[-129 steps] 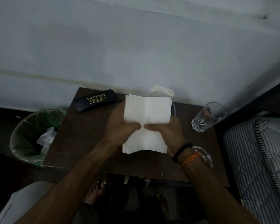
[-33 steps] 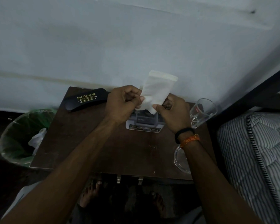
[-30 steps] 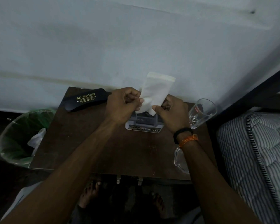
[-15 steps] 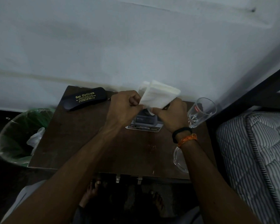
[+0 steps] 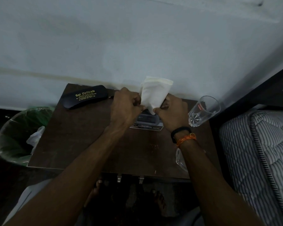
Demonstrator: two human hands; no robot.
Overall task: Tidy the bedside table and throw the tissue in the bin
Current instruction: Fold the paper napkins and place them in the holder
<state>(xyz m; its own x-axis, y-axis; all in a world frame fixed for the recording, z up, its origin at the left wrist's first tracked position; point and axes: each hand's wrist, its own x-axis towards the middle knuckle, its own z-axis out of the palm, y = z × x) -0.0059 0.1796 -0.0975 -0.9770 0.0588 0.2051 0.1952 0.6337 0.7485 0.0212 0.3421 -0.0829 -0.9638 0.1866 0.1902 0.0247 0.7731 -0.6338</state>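
The tissue point(image 5: 153, 93), a broad flat sheet seconds ago, is now gathered to a narrow fold pinched between the curled fingers of the left hand point(image 5: 127, 108) and right hand point(image 5: 171, 112) above the far counter point(image 5: 82, 141) (bin point(image 5: 15, 136) waits at left), seemingly ready for binning.

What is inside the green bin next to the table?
The bin has a green liner, with crumpled white plastic or paper showing near the table edge. The bin's bottom is too dark to see.

"Sai Opticals" on black spectacle case point(image 5: 86, 99); "OPEL" on box point(image 5: 147, 124)
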